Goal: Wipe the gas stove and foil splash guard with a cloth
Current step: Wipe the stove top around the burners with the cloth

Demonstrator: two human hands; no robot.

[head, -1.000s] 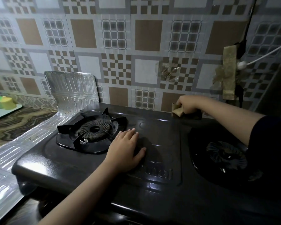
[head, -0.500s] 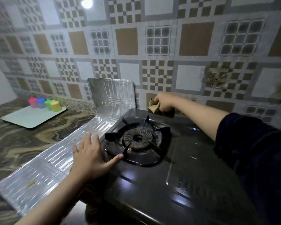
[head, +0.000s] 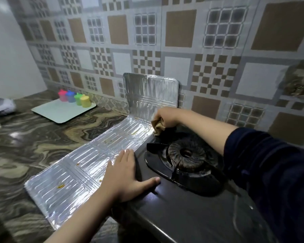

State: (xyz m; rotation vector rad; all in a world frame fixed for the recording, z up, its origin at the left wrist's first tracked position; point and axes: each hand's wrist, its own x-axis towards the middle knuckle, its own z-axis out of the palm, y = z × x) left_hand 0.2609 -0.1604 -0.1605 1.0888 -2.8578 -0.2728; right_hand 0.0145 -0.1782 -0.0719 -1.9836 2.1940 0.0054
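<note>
The right hand point(head: 167, 116), fingers bunched round the tan cloth point(head: 158, 127), has slid along the back edge of the gas stove point(head: 182, 216) to its far-left corner, behind the burner point(head: 186, 155), touching the foil splash guard point(head: 88, 165). The left hand point(head: 125, 176) has shifted too, now lying flat and open across the stove's left edge, partly on foil. The guard's spotted panel looks due next.

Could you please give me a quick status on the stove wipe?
Right hand grips crumpled tan cloth at black gas stove's back-left corner. Left hand flat, bracing stove edge. Stains on silver foil guard.
</note>
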